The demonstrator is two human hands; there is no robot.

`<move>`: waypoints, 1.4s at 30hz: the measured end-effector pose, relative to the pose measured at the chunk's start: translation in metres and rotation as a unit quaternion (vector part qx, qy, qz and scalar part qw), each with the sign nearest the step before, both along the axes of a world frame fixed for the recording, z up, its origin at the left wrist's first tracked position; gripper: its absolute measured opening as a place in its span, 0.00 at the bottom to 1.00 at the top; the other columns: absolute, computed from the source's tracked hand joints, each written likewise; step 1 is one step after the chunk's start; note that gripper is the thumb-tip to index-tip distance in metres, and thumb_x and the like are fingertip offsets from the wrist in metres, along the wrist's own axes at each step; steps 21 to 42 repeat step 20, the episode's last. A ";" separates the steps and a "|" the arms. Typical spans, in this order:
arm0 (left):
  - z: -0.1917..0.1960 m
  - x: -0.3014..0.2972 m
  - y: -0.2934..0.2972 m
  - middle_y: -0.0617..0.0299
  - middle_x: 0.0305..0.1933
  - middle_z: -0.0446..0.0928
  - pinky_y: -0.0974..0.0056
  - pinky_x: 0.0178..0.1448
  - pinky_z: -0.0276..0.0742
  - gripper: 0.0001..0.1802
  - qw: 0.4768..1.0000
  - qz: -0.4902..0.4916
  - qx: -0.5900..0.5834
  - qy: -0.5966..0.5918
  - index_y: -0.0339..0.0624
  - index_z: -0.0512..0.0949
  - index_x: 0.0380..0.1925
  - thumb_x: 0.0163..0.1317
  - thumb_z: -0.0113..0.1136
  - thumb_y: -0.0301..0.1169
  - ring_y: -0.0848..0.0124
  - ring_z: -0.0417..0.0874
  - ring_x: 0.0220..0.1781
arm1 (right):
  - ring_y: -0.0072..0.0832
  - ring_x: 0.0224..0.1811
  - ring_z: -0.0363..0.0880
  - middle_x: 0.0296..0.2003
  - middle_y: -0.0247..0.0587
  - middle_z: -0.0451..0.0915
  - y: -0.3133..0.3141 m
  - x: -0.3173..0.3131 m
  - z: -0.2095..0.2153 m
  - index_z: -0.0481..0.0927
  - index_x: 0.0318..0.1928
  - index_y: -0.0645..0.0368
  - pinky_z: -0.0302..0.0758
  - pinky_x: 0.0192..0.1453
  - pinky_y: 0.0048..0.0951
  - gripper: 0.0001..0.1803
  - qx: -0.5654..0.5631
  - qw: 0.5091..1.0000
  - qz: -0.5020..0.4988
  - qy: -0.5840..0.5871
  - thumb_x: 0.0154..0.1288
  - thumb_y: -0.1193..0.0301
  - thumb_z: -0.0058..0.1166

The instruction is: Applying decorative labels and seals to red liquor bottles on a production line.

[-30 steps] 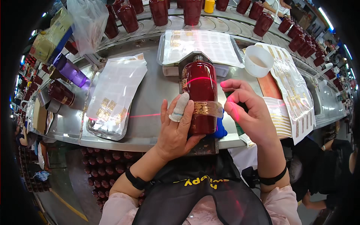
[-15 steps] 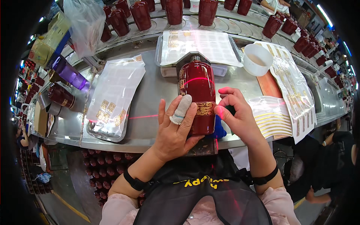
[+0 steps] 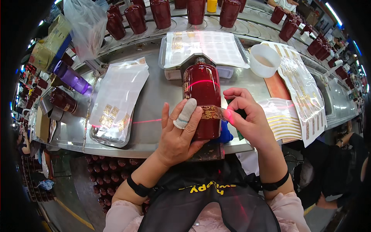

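Observation:
A dark red glossy bottle [image 3: 203,85] lies in a dark angled holder [image 3: 211,60], its neck pointing away from me. A gold-patterned transfer strip [image 3: 210,112] on clear film crosses the bottle's lower part. My left hand [image 3: 174,135] grips the bottle's left side, its fingers pressed on the strip's left end. A grey cloth finger cover [image 3: 186,114] sits on one of its fingers. To the right of the bottle, my right hand [image 3: 251,121] pinches the strip's right end between thumb and forefinger; that end stands off the glass. Blue material [image 3: 225,133] shows under the bottle.
Left lies a tray with white sheets [image 3: 119,89] and gold stickers [image 3: 110,114]. Behind the holder is another sheet-covered tray [image 3: 205,48]. To the right are a white cup [image 3: 265,60] and gold-striped sheets [image 3: 284,120]. Red bottles [image 3: 160,13] line the conveyor [image 3: 176,24].
My right hand has moved slightly right, drawing the strip's right end away from the bottle. My left hand stays nearly in place. Bottles on the conveyor have shifted right.

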State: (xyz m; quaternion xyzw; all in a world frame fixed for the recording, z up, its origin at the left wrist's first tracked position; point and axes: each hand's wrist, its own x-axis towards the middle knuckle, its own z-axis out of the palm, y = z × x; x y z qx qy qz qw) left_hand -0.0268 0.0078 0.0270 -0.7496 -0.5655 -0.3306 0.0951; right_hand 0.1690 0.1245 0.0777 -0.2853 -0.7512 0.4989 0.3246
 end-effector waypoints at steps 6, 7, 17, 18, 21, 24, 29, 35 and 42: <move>0.004 0.006 0.001 0.46 0.70 0.63 0.40 0.77 0.39 0.43 1.000 0.010 0.001 -0.023 0.38 0.66 0.66 0.52 0.68 0.46 0.50 0.62 0.72 | 0.26 0.56 0.67 0.55 0.41 0.70 0.003 0.002 0.000 0.76 0.31 0.61 0.63 0.59 0.27 0.06 -0.022 1.000 0.003 -0.001 0.61 0.74 0.60; 0.006 0.006 0.001 0.46 0.70 0.63 0.40 0.77 0.38 0.44 1.000 0.014 -0.013 -0.002 0.38 0.66 0.66 0.51 0.68 0.46 0.50 0.62 0.72 | 0.26 0.56 0.67 0.55 0.41 0.70 0.004 0.001 -0.003 0.76 0.30 0.60 0.63 0.59 0.26 0.06 -0.037 0.999 -0.011 -0.010 0.61 0.74 0.60; 0.014 0.008 0.002 0.45 0.69 0.64 0.40 0.77 0.38 0.45 0.999 0.016 -0.017 0.035 0.38 0.66 0.66 0.49 0.69 0.45 0.50 0.61 0.73 | 0.31 0.50 0.73 0.49 0.46 0.73 0.010 0.001 -0.025 0.77 0.32 0.62 0.69 0.53 0.27 0.08 -0.019 0.999 -0.037 0.001 0.59 0.72 0.62; 0.014 0.009 0.002 0.45 0.69 0.64 0.40 0.77 0.37 0.45 0.999 0.017 -0.016 0.036 0.38 0.66 0.66 0.49 0.69 0.44 0.50 0.61 0.73 | 0.28 0.49 0.72 0.51 0.44 0.72 0.011 0.001 -0.027 0.77 0.32 0.61 0.68 0.53 0.25 0.07 0.009 0.999 -0.044 -0.017 0.61 0.72 0.61; 0.013 0.009 0.002 0.45 0.70 0.63 0.40 0.77 0.36 0.46 0.999 0.014 -0.014 0.033 0.38 0.65 0.67 0.48 0.70 0.44 0.50 0.60 0.74 | 0.36 0.58 0.73 0.50 0.49 0.73 0.013 -0.001 -0.033 0.78 0.36 0.61 0.72 0.56 0.31 0.07 0.082 0.990 -0.109 -0.031 0.61 0.72 0.60; 0.013 0.009 0.002 0.45 0.70 0.63 0.40 0.77 0.36 0.46 0.999 0.014 -0.014 0.033 0.38 0.65 0.67 0.48 0.70 0.44 0.50 0.60 0.74 | 0.36 0.58 0.73 0.50 0.49 0.73 0.013 -0.001 -0.033 0.78 0.36 0.61 0.72 0.56 0.31 0.07 0.082 0.990 -0.109 -0.031 0.61 0.72 0.60; 0.013 0.009 0.002 0.45 0.70 0.63 0.40 0.77 0.36 0.46 0.999 0.014 -0.014 0.033 0.38 0.65 0.67 0.48 0.70 0.44 0.50 0.60 0.74 | 0.36 0.58 0.73 0.50 0.49 0.73 0.013 -0.001 -0.033 0.78 0.36 0.61 0.72 0.56 0.31 0.07 0.082 0.990 -0.109 -0.031 0.61 0.72 0.60; 0.013 0.009 0.002 0.45 0.70 0.63 0.40 0.77 0.36 0.46 0.999 0.014 -0.014 0.033 0.38 0.65 0.67 0.48 0.70 0.44 0.50 0.60 0.74 | 0.36 0.58 0.73 0.50 0.49 0.73 0.013 -0.001 -0.033 0.78 0.36 0.61 0.72 0.56 0.31 0.07 0.082 0.990 -0.109 -0.031 0.61 0.72 0.60; 0.013 0.009 0.002 0.45 0.70 0.63 0.40 0.77 0.36 0.46 0.999 0.014 -0.014 0.033 0.38 0.65 0.67 0.48 0.70 0.44 0.50 0.60 0.74 | 0.36 0.58 0.73 0.50 0.49 0.73 0.013 -0.001 -0.033 0.78 0.36 0.61 0.72 0.56 0.31 0.07 0.082 0.990 -0.109 -0.031 0.61 0.72 0.60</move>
